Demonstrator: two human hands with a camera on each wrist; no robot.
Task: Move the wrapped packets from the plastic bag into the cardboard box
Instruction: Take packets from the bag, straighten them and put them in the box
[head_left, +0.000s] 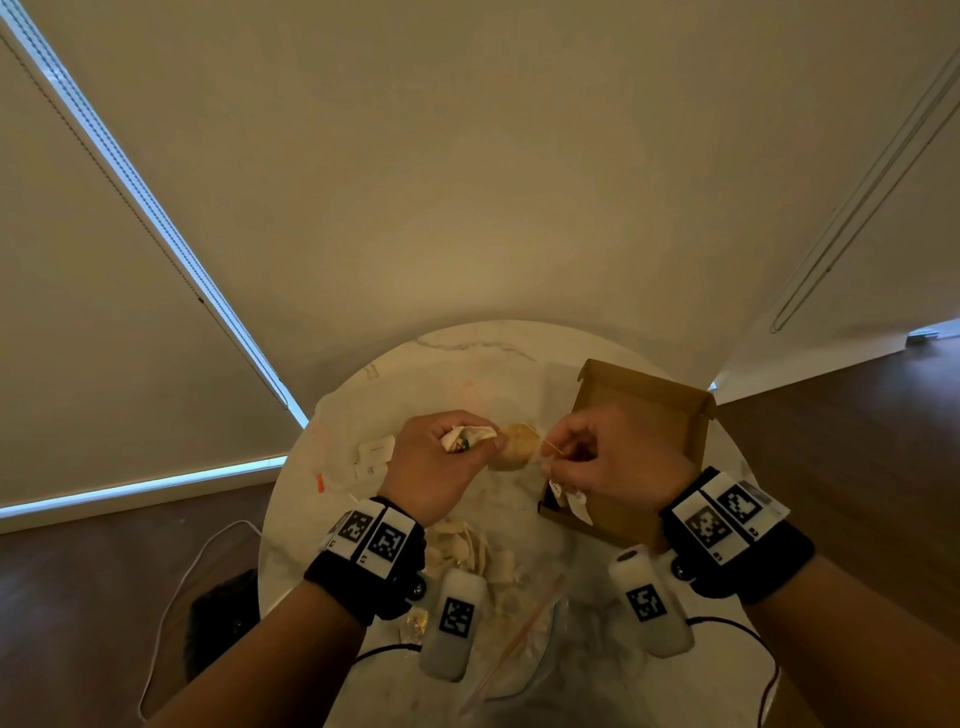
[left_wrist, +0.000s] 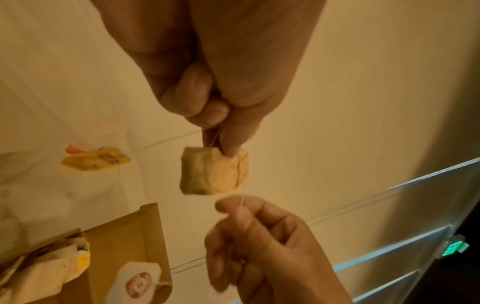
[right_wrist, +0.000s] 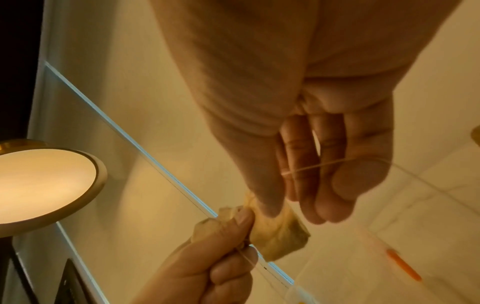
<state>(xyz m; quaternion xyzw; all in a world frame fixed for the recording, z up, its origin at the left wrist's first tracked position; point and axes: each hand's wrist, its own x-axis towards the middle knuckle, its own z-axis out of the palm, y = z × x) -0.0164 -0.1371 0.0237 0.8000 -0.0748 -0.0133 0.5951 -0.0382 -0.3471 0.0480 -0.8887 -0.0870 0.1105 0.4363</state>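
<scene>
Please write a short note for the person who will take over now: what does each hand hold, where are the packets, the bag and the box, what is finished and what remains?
Left hand: pinches the tea bag and holds a crumpled wrapper, above the table.
Right hand: its grip pinches the thread of that bag.
Cardboard box: open, at the right; some packets already lie inside.
Plastic bag: near the table's front edge, packets piled by its mouth.
Done: a few packets moved.
Left: put the held bag in the box, then move the rest.
</scene>
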